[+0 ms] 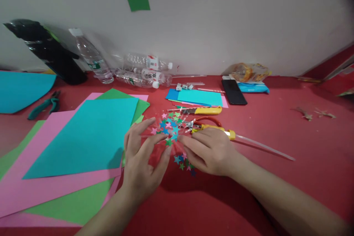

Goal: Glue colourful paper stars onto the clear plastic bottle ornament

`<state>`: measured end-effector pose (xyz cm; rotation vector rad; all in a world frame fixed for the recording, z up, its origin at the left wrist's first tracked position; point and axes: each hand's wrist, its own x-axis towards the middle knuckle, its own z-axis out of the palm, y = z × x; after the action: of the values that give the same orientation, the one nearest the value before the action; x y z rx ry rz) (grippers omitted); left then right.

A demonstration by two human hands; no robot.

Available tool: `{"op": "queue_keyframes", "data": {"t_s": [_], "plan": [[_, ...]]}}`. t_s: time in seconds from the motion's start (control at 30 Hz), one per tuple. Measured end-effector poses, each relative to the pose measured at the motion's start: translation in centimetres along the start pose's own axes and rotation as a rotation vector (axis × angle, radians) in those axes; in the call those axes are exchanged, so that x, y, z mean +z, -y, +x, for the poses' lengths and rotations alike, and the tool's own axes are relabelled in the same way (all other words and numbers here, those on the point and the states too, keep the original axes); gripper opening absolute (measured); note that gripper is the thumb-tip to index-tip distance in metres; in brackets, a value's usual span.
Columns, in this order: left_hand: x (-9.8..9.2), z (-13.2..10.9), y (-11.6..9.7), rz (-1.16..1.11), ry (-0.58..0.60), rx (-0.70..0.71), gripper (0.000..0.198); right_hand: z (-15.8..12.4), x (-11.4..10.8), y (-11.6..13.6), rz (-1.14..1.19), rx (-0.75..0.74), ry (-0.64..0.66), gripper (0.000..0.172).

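A cluster of small paper stars [167, 125] in pink, blue and green sits on clear plastic strands that spread outward; its exact build is hard to make out. My left hand [145, 155] is at its left side, fingers apart, with thumb and index tips near the lower stars. From the right, my right hand [211, 151] has its fingers pressed together at the edge of the cluster beside a blue star. What those fingertips hold is hidden. Loose stars [181, 166] lie on the red table just below, next to the right fingers.
Red-handled scissors [207, 119], a yellow cutter [208, 110] and a yellow tool with a clear stick [265, 147] lie beyond my right hand. Coloured sheets [88, 136] and pliers [45, 106] are left. Bottles [143, 77], a phone [234, 92] and small papers [200, 97] line the back.
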<state>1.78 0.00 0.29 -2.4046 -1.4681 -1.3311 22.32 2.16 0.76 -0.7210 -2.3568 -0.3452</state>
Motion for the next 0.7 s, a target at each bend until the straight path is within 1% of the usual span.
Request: {"op": "queue_keyframes", "data": {"t_s": [0.07,0.13,0.2,0.3,0.37,0.5,0.6,0.7], "plan": [[-0.1,0.1,0.2,-0.016,-0.027,-0.033,0.022,0.0,-0.2,-0.1,0.022,0.022,0.005,0.016],[-0.1,0.1,0.5,-0.074,-0.070,-0.107,0.022,0.0,-0.5,-0.4,0.061,0.088,-0.026,0.012],[0.0,0.0,1.0,-0.186,-0.108,-0.209,0.023,0.1,-0.7,-0.8,0.114,0.194,-0.064,0.012],[0.3,-0.2,1.6,-0.321,-0.106,-0.330,0.022,0.4,-0.9,-1.4,0.231,0.357,-0.064,0.019],[0.4,-0.2,1.7,-0.339,-0.093,-0.354,0.020,0.7,-1.0,-1.8,0.285,0.431,-0.025,0.022],[0.4,0.0,1.7,-0.309,-0.076,-0.345,0.016,0.8,-0.9,-2.0,0.331,0.532,0.098,0.023],[0.3,0.0,1.8,-0.306,-0.075,-0.343,0.016,0.8,-1.0,-1.8,0.397,0.579,0.130,0.025],[0.4,-0.1,1.9,-0.349,-0.079,-0.373,0.017,0.8,-1.1,-1.5,0.478,0.612,0.153,0.025]]}}
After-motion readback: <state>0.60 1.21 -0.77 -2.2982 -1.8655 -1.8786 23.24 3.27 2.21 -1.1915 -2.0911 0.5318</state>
